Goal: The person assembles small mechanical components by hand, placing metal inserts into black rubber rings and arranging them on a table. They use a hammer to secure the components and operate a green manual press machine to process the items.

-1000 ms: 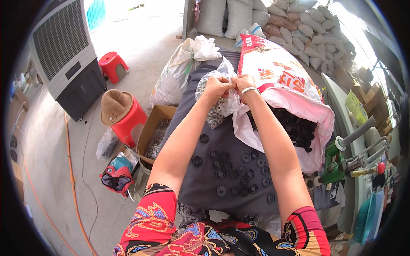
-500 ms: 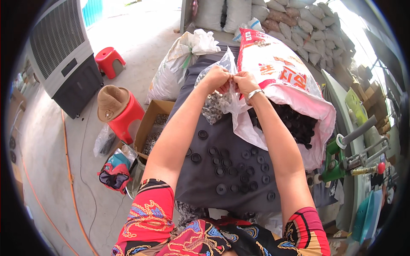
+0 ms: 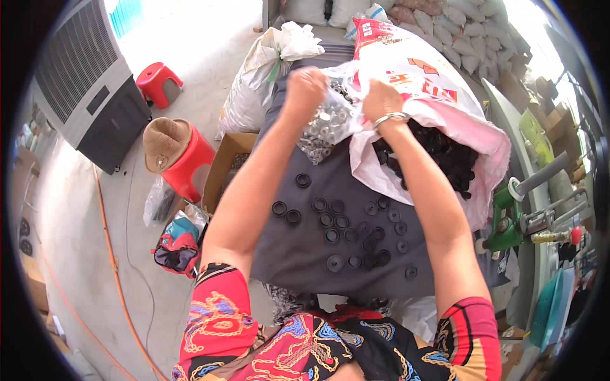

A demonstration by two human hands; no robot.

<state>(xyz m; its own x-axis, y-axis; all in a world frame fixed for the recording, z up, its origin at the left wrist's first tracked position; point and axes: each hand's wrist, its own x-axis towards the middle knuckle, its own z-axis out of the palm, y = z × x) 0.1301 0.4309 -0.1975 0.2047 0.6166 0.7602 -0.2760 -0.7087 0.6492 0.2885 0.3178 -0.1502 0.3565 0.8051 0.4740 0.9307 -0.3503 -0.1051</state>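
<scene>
Right between the two hands is a clear plastic bag (image 3: pixel 325 124) filled with small silvery and white parts, above the far part of a dark grey cloth (image 3: pixel 298 257). The right hand (image 3: pixel 382 101), with a silver bangle at its wrist, has its fingers bent closed on the bag's film. The left hand (image 3: pixel 306 92) is curled against the bag's left side; blur hides its fingertips, so whether they pinch the film I cannot tell. Nearer the body, round black plastic caps (image 3: pixel 335 263) lie scattered over the cloth. Just right, a white-and-red woven sack (image 3: pixel 406 54) gapes open on black pieces (image 3: pixel 448 162). Leftward stand a knotted white sack (image 3: pixel 241 105) and an open brown cardboard box (image 3: pixel 220 159).
</scene>
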